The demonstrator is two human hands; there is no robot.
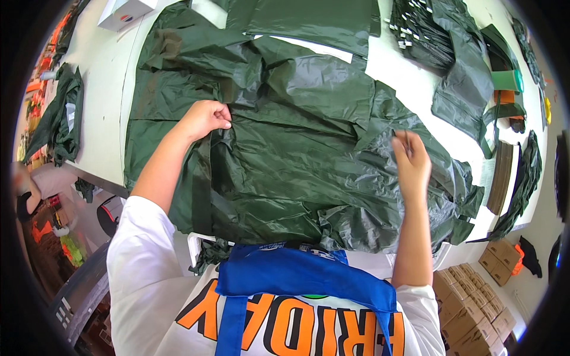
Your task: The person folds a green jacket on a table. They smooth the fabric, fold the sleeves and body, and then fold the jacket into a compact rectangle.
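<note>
Green raincoat (285, 160): thin, slick, floppy, light on the bench (107, 77). I see left hand (205, 118) pinching a fold, right hand (411, 159) pinching an edge; take seams.

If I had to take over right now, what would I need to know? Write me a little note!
Left hand: closed, pinching a fold of the dark green plastic garment near its upper left part.
Right hand: fingers gripping the garment's right side.
The garment lies spread but wrinkled across the white table, its lower edge hanging toward the blue apron.
More green pieces: a flat folded one at the far edge, a stack of packed ones at the upper right.
Done: garment laid out, both sides gripped.
Left: it is not yet smooth or folded.
</note>
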